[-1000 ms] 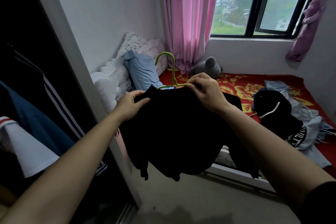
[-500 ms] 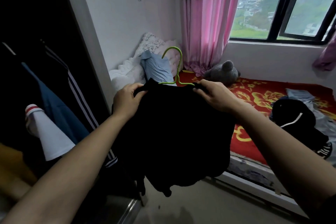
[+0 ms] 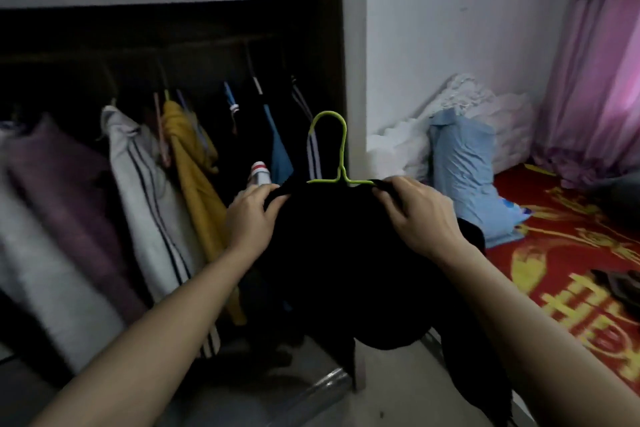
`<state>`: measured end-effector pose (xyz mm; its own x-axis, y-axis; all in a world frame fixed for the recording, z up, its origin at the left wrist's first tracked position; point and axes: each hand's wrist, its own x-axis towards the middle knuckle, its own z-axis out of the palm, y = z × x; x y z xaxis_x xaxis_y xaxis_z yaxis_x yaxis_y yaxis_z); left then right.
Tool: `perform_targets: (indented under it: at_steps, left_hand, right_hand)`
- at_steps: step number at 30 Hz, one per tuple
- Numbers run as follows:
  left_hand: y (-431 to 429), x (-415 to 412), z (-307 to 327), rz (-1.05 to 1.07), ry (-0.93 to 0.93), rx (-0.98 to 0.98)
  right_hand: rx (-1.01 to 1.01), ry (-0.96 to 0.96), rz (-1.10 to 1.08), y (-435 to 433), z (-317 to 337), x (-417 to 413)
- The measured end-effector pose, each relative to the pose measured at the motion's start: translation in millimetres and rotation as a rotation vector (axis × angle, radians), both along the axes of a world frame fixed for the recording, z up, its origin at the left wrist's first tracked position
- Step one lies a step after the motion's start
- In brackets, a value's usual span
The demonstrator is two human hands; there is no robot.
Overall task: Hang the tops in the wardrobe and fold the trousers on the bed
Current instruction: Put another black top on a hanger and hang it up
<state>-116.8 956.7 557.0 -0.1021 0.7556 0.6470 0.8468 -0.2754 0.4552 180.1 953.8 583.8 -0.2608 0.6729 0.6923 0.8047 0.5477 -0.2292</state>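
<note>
A black top (image 3: 339, 253) hangs on a lime-green hanger (image 3: 332, 149) whose hook points up. My left hand (image 3: 251, 218) grips the top's left shoulder and my right hand (image 3: 420, 218) grips its right shoulder. I hold it in front of the open wardrobe (image 3: 325, 28), near its right side panel. The garment's lower part and sleeves dangle toward the floor. The red patterned bed (image 3: 571, 270) lies to the right.
Several clothes hang on the wardrobe rail: a purple one (image 3: 65, 191), a white striped one (image 3: 145, 198), a yellow one (image 3: 194, 184), dark and blue ones. A blue pillow (image 3: 464, 170) and white bedding lean on the wall. A pink curtain (image 3: 595, 80) hangs far right.
My view has swung left from the bed toward the wardrobe. Both hands have carried the black top on its hanger leftward, up to the wardrobe opening.
</note>
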Motion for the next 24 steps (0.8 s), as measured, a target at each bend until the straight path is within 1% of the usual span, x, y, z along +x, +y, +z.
perform_targets:
  at_steps: [3, 5, 7, 9, 12, 15, 18, 20, 21, 23, 24]
  left_hand:
    - [-27.3, -40.4, 2.0, 0.132, 0.003, -0.014]
    - [-41.4, -61.2, 4.3, 0.241, 0.037, 0.031]
    - [-48.4, -79.8, 6.8, 0.268, 0.040, 0.050]
    - [-44.4, -98.4, 8.6, 0.237, 0.031, 0.051]
    - [-22.8, -110.7, 12.8, 0.148, -0.046, 0.052]
    - [10.9, -115.4, 13.4, 0.013, -0.112, 0.030]
    - [46.1, -126.7, 14.5, -0.106, -0.058, -0.017]
    - [67.4, -144.6, 22.2, -0.181, 0.058, -0.042]
    - [78.1, -156.1, 27.6, -0.166, 0.191, -0.029]
    - [96.1, -177.2, 41.9, -0.004, 0.577, -0.002]
    - [103.3, -187.5, 50.5, 0.091, 0.749, -0.043]
  right_hand:
    - [0.022, 0.039, 0.107, -0.9, 0.5, -45.1]
    - [-0.057, 0.060, 0.192, 0.0, 4.7, -69.1]
    - [-0.177, 0.023, 0.308, 2.6, 12.2, -88.5]
    - [-0.277, -0.005, 0.421, 3.4, 22.7, -103.9]
    - [-0.387, 0.041, 0.513, 3.7, 40.0, -111.1]
    - [-0.481, 0.096, 0.498, 5.9, 56.5, -116.2]
    - [-0.523, 0.090, 0.410, 11.1, 70.5, -122.3]
    - [-0.514, 0.091, 0.346, 17.3, 76.2, -131.0]
    - [-0.510, 0.095, 0.319, 20.6, 77.2, -136.5]
    - [-0.492, 0.090, 0.269, 26.6, 76.0, -151.6]
    - [-0.488, 0.085, 0.247, 29.4, 73.9, -160.8]
